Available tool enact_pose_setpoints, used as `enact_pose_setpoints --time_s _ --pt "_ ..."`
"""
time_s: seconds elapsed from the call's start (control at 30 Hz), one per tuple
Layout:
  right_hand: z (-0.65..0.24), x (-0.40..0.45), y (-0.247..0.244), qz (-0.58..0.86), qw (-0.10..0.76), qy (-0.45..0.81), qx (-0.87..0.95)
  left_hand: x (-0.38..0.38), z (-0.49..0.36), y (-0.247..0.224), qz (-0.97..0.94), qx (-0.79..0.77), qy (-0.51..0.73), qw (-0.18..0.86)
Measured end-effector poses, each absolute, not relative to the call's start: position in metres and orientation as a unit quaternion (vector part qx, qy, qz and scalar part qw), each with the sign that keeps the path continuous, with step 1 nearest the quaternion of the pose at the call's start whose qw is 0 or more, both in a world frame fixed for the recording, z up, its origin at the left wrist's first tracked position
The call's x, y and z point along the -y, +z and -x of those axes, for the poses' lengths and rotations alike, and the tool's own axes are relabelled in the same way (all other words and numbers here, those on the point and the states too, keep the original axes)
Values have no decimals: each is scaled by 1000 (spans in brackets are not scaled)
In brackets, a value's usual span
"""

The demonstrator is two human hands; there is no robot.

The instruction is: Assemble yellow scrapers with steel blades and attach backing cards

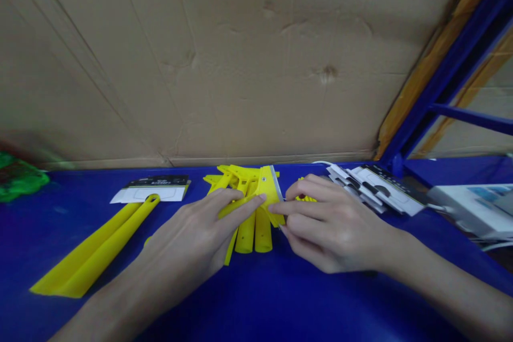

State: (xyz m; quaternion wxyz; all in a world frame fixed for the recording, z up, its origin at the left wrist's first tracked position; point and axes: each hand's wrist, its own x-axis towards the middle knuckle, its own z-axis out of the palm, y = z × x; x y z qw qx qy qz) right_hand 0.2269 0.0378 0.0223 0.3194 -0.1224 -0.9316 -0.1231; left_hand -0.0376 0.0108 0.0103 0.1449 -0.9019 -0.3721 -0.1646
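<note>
In the middle of the head view is a yellow scraper (269, 184) with a pale metal blade along its right edge. My left hand (200, 227) is closed round the scraper's handle, its index finger stretched along it toward the head. My right hand (328, 224) pinches the lower right corner of the scraper head, with the fingertips close to the blade edge. Whether anything small is between these fingertips is hidden. Beneath and behind lie several yellow handles (245, 235) in a pile. Small yellow pieces (306, 197) show partly behind my right hand.
On the blue table (256, 299), long yellow handles (92, 248) lie at left by black-and-white cards (156, 189). More cards (390, 187) spread at right, near a white box (476, 208). A cardboard wall (240, 64) closes the back; a blue frame (441, 75) rises at right. Green material (20, 176) sits far left.
</note>
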Motion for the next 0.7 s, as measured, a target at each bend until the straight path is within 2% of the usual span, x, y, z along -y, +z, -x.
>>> enact_pose_setpoints --time_s 0.43,0.7 --pt "-225 -34 20 151 361 -80 917 -12 38 11 888 390 -188 157" --pt "-217 -30 14 179 342 -81 919 -12 38 1 872 429 -201 120"
